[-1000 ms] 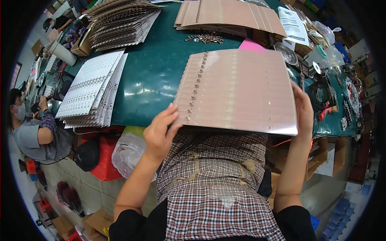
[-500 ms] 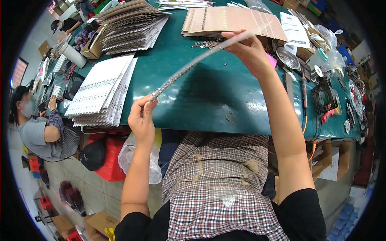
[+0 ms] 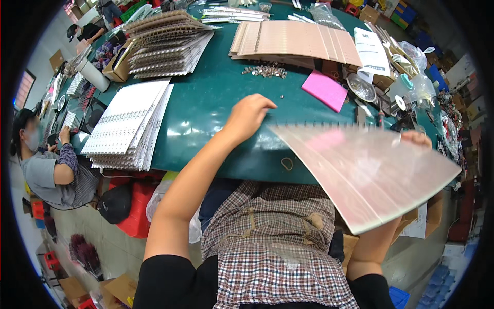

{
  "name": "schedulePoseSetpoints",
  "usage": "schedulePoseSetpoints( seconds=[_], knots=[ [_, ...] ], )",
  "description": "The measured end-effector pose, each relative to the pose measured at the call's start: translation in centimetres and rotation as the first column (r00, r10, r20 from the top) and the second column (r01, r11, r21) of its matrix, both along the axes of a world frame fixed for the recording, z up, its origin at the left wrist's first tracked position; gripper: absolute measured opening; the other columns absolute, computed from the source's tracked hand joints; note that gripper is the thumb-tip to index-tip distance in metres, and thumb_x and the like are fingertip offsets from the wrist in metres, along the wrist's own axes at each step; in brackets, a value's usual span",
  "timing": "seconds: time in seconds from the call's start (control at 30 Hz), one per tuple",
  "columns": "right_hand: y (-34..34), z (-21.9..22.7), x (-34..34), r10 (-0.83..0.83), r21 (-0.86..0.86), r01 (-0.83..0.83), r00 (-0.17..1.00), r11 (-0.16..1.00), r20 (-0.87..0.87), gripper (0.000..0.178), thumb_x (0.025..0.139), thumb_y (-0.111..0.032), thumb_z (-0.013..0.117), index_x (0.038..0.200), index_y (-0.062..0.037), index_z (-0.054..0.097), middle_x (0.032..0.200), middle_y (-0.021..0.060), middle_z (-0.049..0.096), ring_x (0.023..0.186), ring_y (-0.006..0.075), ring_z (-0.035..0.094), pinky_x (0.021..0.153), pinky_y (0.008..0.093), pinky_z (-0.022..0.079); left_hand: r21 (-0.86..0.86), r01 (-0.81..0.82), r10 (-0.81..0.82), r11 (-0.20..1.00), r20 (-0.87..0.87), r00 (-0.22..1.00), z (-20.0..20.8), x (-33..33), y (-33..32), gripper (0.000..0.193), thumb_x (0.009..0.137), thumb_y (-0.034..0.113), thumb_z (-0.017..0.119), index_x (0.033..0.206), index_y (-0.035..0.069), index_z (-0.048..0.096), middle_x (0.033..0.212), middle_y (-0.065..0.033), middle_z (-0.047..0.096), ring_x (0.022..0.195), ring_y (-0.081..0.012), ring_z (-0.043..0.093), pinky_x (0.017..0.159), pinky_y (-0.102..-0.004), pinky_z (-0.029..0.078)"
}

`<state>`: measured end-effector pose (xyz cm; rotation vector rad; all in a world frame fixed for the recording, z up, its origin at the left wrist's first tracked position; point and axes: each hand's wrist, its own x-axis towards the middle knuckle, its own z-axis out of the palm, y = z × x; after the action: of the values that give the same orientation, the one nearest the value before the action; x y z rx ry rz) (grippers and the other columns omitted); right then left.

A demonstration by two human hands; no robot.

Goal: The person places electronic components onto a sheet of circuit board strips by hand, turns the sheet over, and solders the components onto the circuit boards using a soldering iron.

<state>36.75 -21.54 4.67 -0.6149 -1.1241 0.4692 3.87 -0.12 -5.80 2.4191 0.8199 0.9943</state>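
Observation:
A thin, pinkish, translucent-looking sheet (image 3: 370, 170) hangs tilted over the table's near right edge, smeared by motion. Small dark bits line its upper edge. My right hand (image 3: 416, 138) grips it at the upper right; most of the hand is behind the sheet, with fingertips showing over the edge. My left hand (image 3: 251, 116) is over the middle of the table, just off the sheet's left corner and apart from it. Its fingers are bent together, and whatever they may hold is hidden. A bright pink pad (image 3: 325, 91) lies beyond the sheet.
A stack of tan boards (image 3: 296, 41) lies at the back, with small metal pieces (image 3: 265, 70) before it. White sheets (image 3: 126, 121) and brown-edged sheets (image 3: 167, 44) are piled left. A metal dish (image 3: 361, 87) stands right; a rubber band (image 3: 286, 164) lies near the front edge. A co-worker (image 3: 51, 159) sits at left.
The sheet, earlier edge-on between both hands, has swung right and down and now shows its broad face. My left hand has let go and moved right; my right hand has moved right and lower.

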Motion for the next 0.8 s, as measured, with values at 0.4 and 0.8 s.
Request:
schedulePoseSetpoints(
  seconds=[0.4,0.8],
  knots=[
    [-3.9,-2.5,-2.9,-0.339,-0.178,0.359,0.931,0.916,0.131,0.04,0.092,-0.037,0.067,0.103,-0.0029,0.049,0.101,0.0174,0.059,0.089,0.0202,0.058,0.086,0.0313,0.05,-0.081,-0.119,0.128,0.99,0.123,0.984,3.4,1.2,4.2,0.024,0.093,0.0,0.06,0.115,0.001,0.069,0.117,-0.0125,0.069,0.105,-0.0248,0.068,0.09,-0.0328,0.054],
    [-5.4,-4.9,-5.5,-0.321,-0.35,0.436,0.884,0.829,0.34,0.037,0.089,-0.033,0.073,0.097,-0.0035,0.051,0.096,0.0178,0.06,0.088,0.0215,0.059,0.084,0.0334,0.05,-0.326,-0.079,0.1,0.942,0.05,0.994,5.6,-8.0,-10.4,0.042,0.077,-0.006,0.066,0.118,0.005,0.066,0.117,-0.0108,0.067,0.104,-0.0228,0.065,0.086,-0.0328,0.051]
  ],
)
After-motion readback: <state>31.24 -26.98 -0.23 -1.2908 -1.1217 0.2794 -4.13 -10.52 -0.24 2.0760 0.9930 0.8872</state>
